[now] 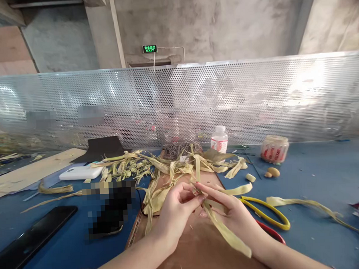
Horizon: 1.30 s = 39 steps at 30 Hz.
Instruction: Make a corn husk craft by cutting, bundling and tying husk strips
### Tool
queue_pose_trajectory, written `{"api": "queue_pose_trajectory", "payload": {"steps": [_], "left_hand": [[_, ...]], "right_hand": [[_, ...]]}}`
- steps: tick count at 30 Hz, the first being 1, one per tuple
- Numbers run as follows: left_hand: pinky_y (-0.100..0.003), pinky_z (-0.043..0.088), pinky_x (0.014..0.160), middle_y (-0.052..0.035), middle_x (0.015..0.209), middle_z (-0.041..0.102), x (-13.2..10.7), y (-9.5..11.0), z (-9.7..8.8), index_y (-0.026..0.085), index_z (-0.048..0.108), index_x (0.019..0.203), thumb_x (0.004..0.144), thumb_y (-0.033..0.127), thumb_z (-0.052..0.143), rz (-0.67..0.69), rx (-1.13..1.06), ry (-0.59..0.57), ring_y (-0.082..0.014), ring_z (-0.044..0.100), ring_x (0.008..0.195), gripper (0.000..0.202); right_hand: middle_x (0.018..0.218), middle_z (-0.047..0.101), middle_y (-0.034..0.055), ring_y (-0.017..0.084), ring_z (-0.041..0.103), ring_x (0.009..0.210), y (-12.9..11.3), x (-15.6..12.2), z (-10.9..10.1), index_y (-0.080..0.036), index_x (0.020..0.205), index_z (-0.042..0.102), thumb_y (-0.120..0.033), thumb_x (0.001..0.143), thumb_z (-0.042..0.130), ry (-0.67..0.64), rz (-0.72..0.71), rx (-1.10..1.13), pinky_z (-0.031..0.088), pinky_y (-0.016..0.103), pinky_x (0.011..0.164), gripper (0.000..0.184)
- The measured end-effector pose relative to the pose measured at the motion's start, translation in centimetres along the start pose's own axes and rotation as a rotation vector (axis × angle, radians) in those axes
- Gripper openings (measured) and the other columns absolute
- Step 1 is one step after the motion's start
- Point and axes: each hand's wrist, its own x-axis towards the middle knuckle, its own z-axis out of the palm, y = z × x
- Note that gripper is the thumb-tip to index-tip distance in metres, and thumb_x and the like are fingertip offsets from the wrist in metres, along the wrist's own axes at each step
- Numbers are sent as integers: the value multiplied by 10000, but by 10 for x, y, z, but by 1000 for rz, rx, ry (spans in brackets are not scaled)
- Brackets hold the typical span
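Note:
My left hand and my right hand meet over a brown board, fingers pinched together on a dried yellow-green husk strip. The strip runs from my fingertips down across my right palm and trails toward the near edge. Just beyond my hands lies a loose heap of the same husk strips. Yellow-handled scissors rest on the blue table right of my right hand, with a red handle showing beside my wrist.
A perforated metal screen walls off the far edge of the blue table. On it stand a white bottle, a small jar, a white power bank and a dark phone. Another husk strip lies at right.

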Motion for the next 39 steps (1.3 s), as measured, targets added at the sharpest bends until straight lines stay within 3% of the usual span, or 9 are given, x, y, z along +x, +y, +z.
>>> {"api": "queue_pose_trajectory", "payload": {"steps": [6,10,15,20,27,34,39], "left_hand": [[-268,452,648,9,678,588,6,-3,-4,185,522,701,693,310,691,76,108,5,-157,584,688,210],[-275,448,691,16,702,598,5,-1,-5,194,521,702,717,304,667,108,136,4,-154,589,702,184],[-268,432,697,25,691,586,2,6,-5,196,514,736,756,305,633,120,207,-25,-150,582,702,163],[-266,403,681,15,709,566,0,11,-8,195,518,766,766,389,616,134,336,-9,-153,535,707,218],[-290,417,761,-16,819,605,-3,12,-9,193,554,822,796,382,588,161,382,-104,-180,556,815,194],[-278,416,783,5,807,569,-10,18,-3,207,525,832,821,386,561,131,381,-121,-165,534,830,183],[-261,408,746,8,808,544,-9,12,-4,208,521,847,779,377,614,126,392,-117,-159,515,814,204]], "right_hand": [[1230,603,64,283,533,1152,-2,0,8,-262,1198,599,-321,700,727,134,139,181,436,449,971,517],[1192,626,77,265,563,1091,-5,3,11,-255,1157,624,-340,687,742,227,174,269,466,412,916,492],[989,688,32,142,596,776,-9,4,9,-253,1334,445,-350,758,683,240,174,338,493,311,781,630],[865,666,14,126,553,714,-10,2,4,-204,1407,313,-396,763,667,290,177,342,490,276,702,760],[942,668,38,138,564,735,-5,5,2,-211,1326,430,-398,756,672,242,123,367,492,254,626,647],[982,692,66,218,639,925,-13,4,5,-176,1194,527,-352,718,714,227,93,575,506,348,835,540],[873,708,68,226,666,835,-15,4,6,-158,1041,586,-363,707,717,289,97,558,532,329,740,414]]}}
